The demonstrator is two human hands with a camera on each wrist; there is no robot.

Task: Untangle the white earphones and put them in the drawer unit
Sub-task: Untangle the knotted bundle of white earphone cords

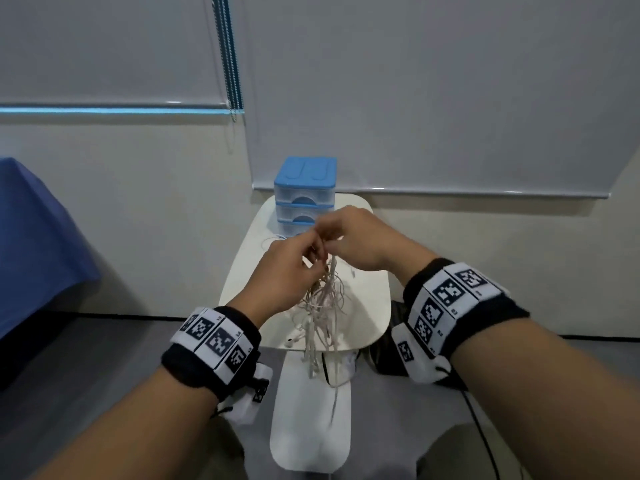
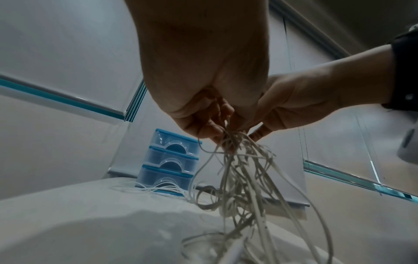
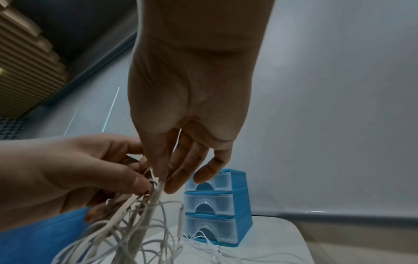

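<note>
Both sets of fingers pinching the tangled bundle of white earphone cords (image 1: 323,306); blue three-drawer plastic unit (image 1: 304,192) just beyond.

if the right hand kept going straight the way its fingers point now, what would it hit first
Most likely the tangled white earphones: the right hand points down, its fingers already pinching the bundle's top beside the left hand. Beyond that lies the white table. The blue drawer unit seems farther back, though depth is unclear.
</note>
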